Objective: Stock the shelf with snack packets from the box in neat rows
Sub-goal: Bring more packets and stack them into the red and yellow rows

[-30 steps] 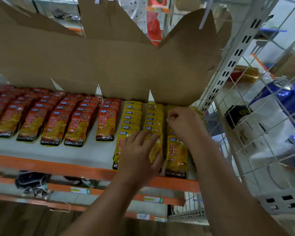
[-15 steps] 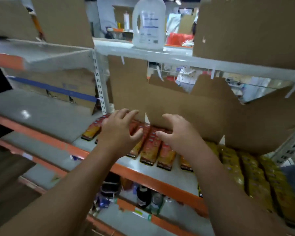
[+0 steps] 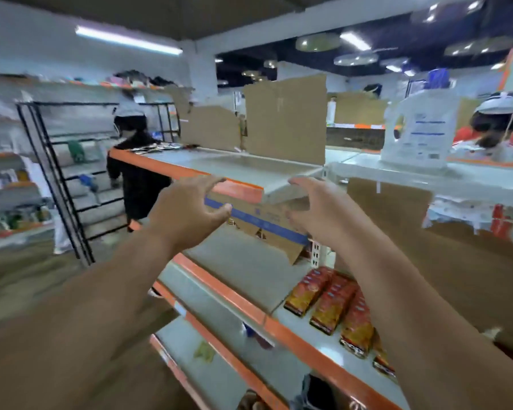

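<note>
Both my hands are raised in front of the shelving, empty, fingers spread and loosely bent. My left hand hovers before the orange edge of the upper shelf. My right hand is level with it, a palm's width to the right. Between and behind them a cardboard box with a blue stripe stands on the middle shelf. Rows of red and yellow snack packets lie on that shelf at lower right, partly hidden by my right forearm.
Cardboard sheets stand on the upper shelf, a large white jug to their right. A person in black stands in the aisle beside a black wire rack. Another person is behind the shelving at right.
My view swung up and left, from the yellow packets to the whole shelf unit. Both hands left the packets and rose, empty, to the level of the upper shelf.
</note>
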A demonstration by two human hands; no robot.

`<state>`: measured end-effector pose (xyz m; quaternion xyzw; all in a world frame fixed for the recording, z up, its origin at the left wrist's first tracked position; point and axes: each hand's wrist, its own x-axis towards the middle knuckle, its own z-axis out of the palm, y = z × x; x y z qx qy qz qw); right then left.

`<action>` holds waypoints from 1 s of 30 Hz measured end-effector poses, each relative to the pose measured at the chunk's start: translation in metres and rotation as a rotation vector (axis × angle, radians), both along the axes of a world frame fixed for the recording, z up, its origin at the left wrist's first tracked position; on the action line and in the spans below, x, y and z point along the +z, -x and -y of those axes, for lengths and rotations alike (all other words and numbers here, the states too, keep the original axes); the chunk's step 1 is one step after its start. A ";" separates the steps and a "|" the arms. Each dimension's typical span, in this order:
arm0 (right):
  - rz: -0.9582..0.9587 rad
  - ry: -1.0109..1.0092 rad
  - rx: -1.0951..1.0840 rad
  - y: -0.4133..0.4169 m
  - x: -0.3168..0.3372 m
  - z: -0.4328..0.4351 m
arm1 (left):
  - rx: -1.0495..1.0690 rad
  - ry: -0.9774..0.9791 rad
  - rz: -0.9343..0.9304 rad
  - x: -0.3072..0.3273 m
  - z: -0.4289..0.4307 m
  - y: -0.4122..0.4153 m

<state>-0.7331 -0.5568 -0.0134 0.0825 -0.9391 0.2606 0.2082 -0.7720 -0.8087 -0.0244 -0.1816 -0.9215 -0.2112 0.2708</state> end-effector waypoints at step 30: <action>0.434 -0.637 -0.123 0.460 0.163 0.169 | 0.059 0.188 0.322 0.075 0.169 0.468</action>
